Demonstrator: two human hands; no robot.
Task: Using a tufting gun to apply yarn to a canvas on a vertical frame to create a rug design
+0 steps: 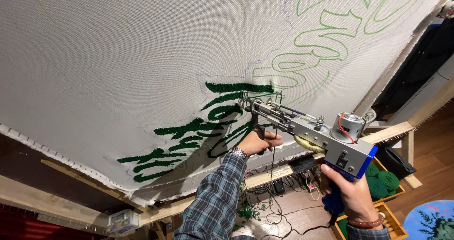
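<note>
A grey and blue tufting gun [312, 133] points at a stretched white cloth [118, 69] on a wooden frame. Its needle tip touches the cloth beside dark green tufted strokes [198, 126]. My left hand [257, 142], in a plaid sleeve with a wristwatch, grips the gun's black front handle. My right hand [352, 195], with a bead bracelet, holds the blue rear grip. Green outlines [326, 31] of shapes are drawn on the cloth to the upper right.
The wooden frame rail [388, 132] runs under the cloth. Below it lie tangled cables and a power strip [283, 192] on a wooden floor. A wooden crate with green yarn cones [383, 181] stands at the right, near a blue rug [432, 221].
</note>
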